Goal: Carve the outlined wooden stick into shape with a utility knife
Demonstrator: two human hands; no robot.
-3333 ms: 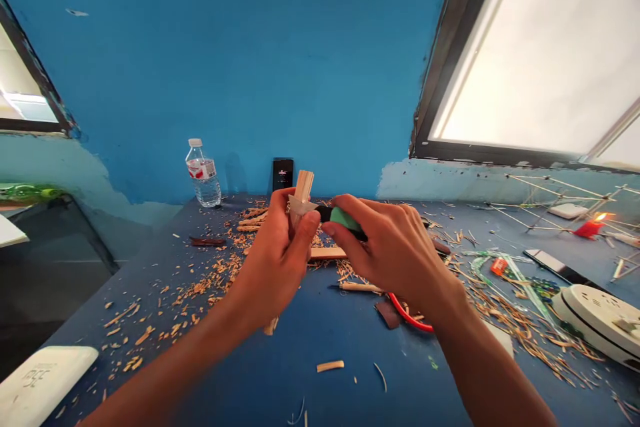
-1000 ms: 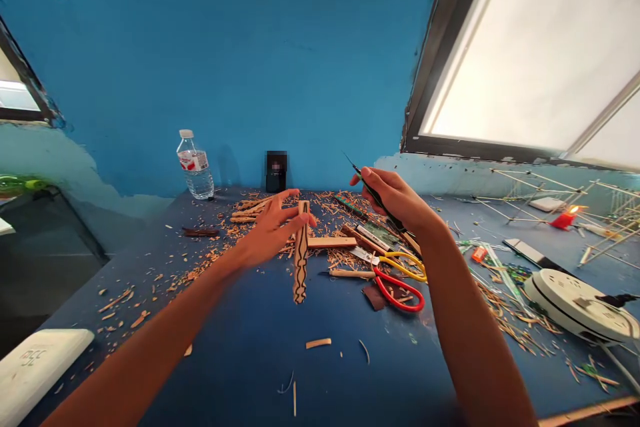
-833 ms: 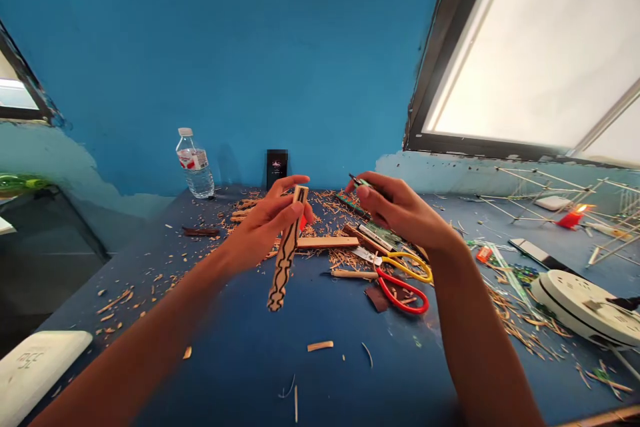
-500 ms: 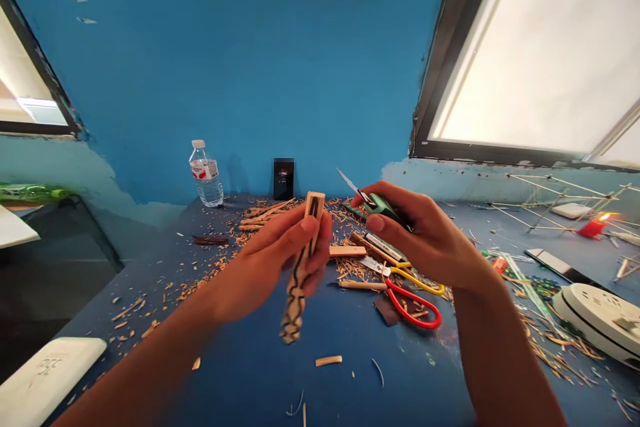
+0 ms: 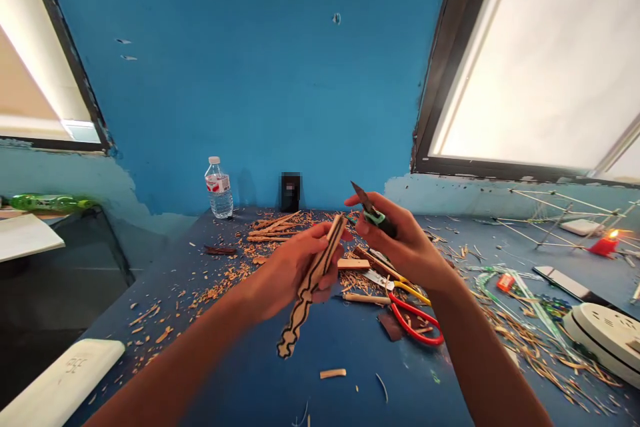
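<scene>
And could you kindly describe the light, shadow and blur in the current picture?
In the head view, the right window glares nearly white, and a faint shadow falls on the wall beside the bottle; same head view, the outlined wooden piece reads fairly sharply, the left forearm blurs toward the bottom edge.

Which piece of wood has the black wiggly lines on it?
The long strip in the left hand. Black lines run along it, while the flat block on the table shows plain wood.
</scene>
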